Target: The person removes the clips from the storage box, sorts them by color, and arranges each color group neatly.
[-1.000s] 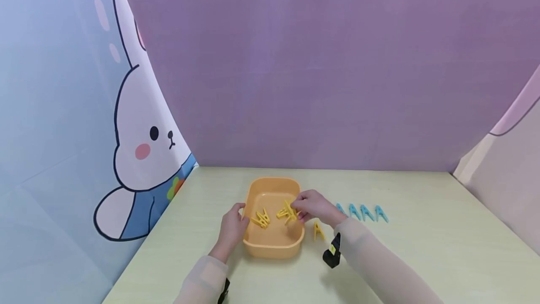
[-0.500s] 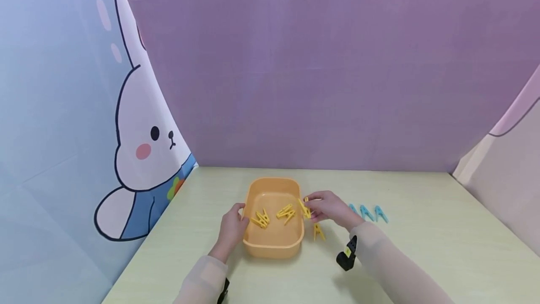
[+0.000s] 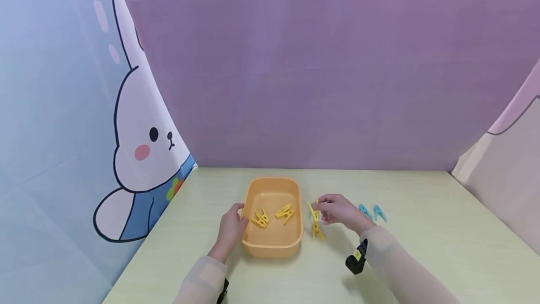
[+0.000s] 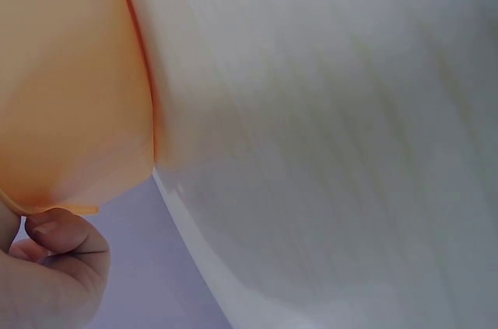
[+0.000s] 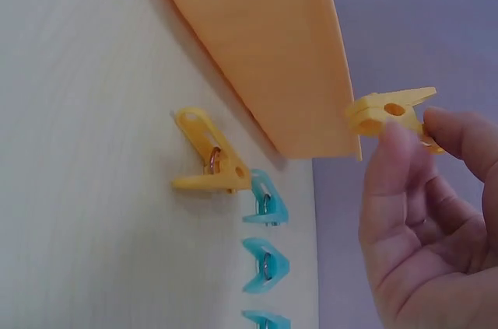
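My left hand (image 3: 231,226) pinches the left rim of an orange plastic basin (image 3: 272,250); in the left wrist view its thumb (image 4: 58,232) lies against the rim. To the basin's right, my right hand (image 3: 341,211) pinches a yellow clothespin (image 5: 393,111) between thumb and fingertips, raised over the table. Below it, another yellow clothespin (image 5: 214,162) lies on the table. Several yellow clothespins, such as a pair at the right (image 3: 285,213), lie inside the basin.
Blue clothespins (image 3: 365,212) lie in a row right of the basin, some hidden by my right hand in the head view. The pale table (image 3: 430,229) ends at a purple backdrop (image 3: 337,69). A rabbit-printed cloth (image 3: 139,154) hangs at the left.
My right hand has moved from over the basin to the right, carrying the yellow clothespin out past the basin's rim. My left hand has stayed on the rim.
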A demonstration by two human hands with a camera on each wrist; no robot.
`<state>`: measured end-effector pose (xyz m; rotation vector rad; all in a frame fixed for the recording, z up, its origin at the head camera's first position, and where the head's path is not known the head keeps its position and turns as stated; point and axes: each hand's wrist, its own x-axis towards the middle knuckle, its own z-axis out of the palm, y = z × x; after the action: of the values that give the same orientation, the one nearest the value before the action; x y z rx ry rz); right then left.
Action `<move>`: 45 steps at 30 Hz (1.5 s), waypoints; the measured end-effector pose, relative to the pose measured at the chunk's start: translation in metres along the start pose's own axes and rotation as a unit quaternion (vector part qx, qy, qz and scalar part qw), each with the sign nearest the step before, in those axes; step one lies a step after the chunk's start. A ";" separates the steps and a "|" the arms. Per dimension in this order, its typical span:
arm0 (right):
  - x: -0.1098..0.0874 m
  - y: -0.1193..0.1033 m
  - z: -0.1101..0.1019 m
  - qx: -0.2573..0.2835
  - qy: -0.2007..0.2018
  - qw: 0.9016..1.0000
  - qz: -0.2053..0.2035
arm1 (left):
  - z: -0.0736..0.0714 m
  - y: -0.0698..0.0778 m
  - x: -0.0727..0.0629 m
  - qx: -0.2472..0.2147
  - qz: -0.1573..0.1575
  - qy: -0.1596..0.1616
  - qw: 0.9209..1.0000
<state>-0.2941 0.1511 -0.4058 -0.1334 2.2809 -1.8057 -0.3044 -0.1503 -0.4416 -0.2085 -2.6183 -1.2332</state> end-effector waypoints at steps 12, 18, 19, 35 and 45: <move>-0.008 0.010 -0.012 0.045 -0.033 0.998 -0.013 | -0.001 0.000 0.001 0.000 0.001 0.005 1.000; -0.008 0.013 -0.013 0.069 -0.032 0.997 -0.014 | 0.000 -0.001 0.000 0.000 0.001 0.000 1.000; -0.008 0.014 -0.013 0.072 -0.031 0.997 -0.014 | 0.000 -0.001 0.000 0.001 0.001 0.000 1.000; -0.009 0.021 -0.016 0.087 -0.013 0.996 -0.002 | 0.002 -0.004 0.002 -0.001 0.009 0.004 1.000; -0.010 0.024 -0.016 0.077 0.005 0.997 0.007 | 0.001 -0.004 0.001 0.004 0.005 0.000 1.000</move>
<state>-0.2861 0.1747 -0.4245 -0.0831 2.1325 -1.9702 -0.3069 -0.1520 -0.4449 -0.2185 -2.6186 -1.2186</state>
